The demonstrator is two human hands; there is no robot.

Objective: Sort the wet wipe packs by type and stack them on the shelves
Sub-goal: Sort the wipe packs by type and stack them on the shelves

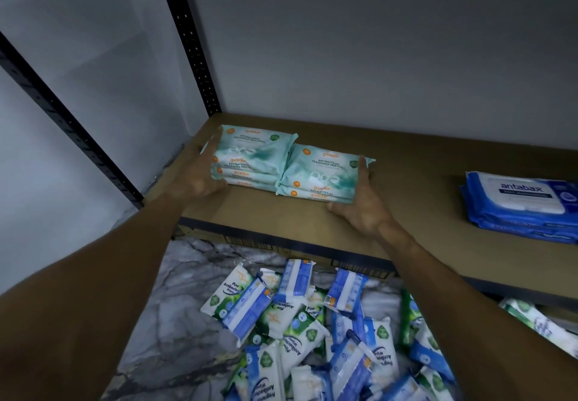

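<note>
Gray wall (375, 56) sits behind a brown shelf (406, 181) in the middle of the frame. Your left hand (200, 175) is open, with straight fingers pressing the left side of the left teal stack (253, 156). Your right hand (362, 210) is open too, pressing the right side of the right teal stack (319, 175). The two stacks touch. Blue packs (519, 203) sit on the shelf at far right. Loose packs (312, 322) lie on the marble floor (187, 291) at the bottom.

Two teal stacks (250, 153) touching, side by side on shelf (406, 181). Left hand (200, 175) and right hand (359, 210) press their outer sides. Blue packs (516, 203) far right; mixed pile (312, 322) on floor below
</note>
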